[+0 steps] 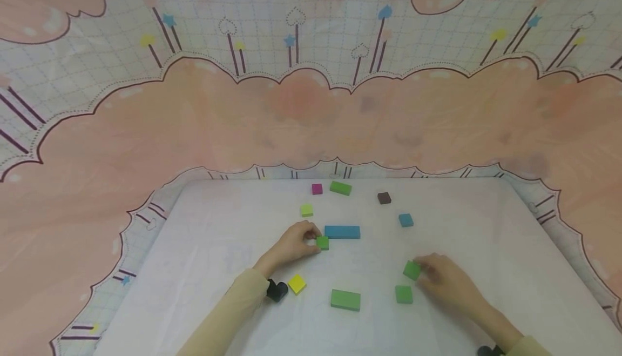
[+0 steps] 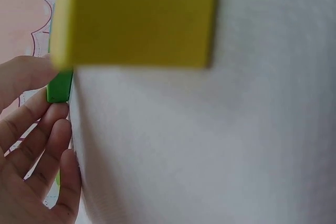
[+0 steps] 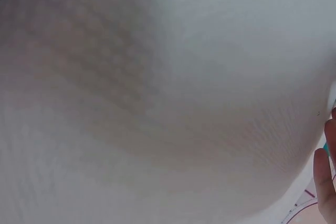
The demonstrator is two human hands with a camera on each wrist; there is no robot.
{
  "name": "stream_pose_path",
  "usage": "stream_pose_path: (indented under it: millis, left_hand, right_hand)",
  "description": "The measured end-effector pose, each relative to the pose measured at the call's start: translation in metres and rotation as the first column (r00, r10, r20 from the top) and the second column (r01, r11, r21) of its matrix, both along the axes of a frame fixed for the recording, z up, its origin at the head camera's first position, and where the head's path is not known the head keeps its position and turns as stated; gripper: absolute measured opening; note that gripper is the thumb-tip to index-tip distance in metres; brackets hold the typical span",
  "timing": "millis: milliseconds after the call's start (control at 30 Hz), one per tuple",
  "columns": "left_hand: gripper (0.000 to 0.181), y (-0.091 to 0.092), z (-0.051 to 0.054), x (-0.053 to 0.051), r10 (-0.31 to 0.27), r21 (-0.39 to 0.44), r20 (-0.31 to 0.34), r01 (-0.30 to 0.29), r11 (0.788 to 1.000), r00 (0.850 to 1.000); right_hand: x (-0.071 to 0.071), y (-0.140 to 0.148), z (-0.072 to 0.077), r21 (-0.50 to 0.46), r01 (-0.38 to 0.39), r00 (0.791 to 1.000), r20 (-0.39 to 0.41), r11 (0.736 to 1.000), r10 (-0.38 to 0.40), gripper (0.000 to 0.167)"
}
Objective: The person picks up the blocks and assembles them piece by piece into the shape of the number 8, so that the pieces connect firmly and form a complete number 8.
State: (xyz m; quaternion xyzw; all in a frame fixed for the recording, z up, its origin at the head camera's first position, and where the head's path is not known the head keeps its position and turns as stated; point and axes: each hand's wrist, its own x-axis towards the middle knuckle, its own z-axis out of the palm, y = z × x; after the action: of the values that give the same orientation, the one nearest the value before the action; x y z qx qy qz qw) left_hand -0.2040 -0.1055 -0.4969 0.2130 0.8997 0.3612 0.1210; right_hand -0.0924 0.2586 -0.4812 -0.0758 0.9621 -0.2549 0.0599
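Between thumb and forefinger, my left hand (image 1: pixel 295 241) pinches a small green square block (image 1: pixel 323 243), just below the near left corner of a long blue block (image 1: pixel 342 232). In the left wrist view that green block (image 2: pixel 60 86) sits at the fingertips, with a blurred yellow block (image 2: pixel 142 19) close to the camera. My right hand (image 1: pixel 444 280) pinches another green square block (image 1: pixel 412 270) by its right side. Just nearer lies a third green square block (image 1: pixel 404 294). The right wrist view catches only some fingers (image 3: pixel 324 182) at its edge.
On the white table (image 1: pixel 218 210) lie a yellow block (image 1: pixel 297 284), green oblong blocks near (image 1: pixel 345 300) and far (image 1: pixel 340 188), a magenta block (image 1: pixel 317 189), a lime block (image 1: pixel 306 210), a dark brown block (image 1: pixel 384 198) and a blue square block (image 1: pixel 405 220).
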Motion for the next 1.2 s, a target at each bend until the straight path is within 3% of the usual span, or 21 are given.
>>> stream_pose_path:
  millis: [733, 1200]
  left_hand:
    - [0.025, -0.0005, -0.0007, -0.0005, -0.01, -0.005, -0.009, 0.01, 1.0, 1.0]
    - [0.025, -0.0007, -0.0009, -0.0008, -0.005, -0.003, 0.004, 0.005, 1.0, 1.0]
  right_hand:
    - [-0.0027, -0.0015, -0.0046, 0.019, -0.003, 0.998, -0.067, 1.0, 0.004, 0.034]
    - [-0.0049, -0.0011, -0.0067, 0.014, 0.02, 1.0, -0.018, 1.0, -0.02, 0.034]
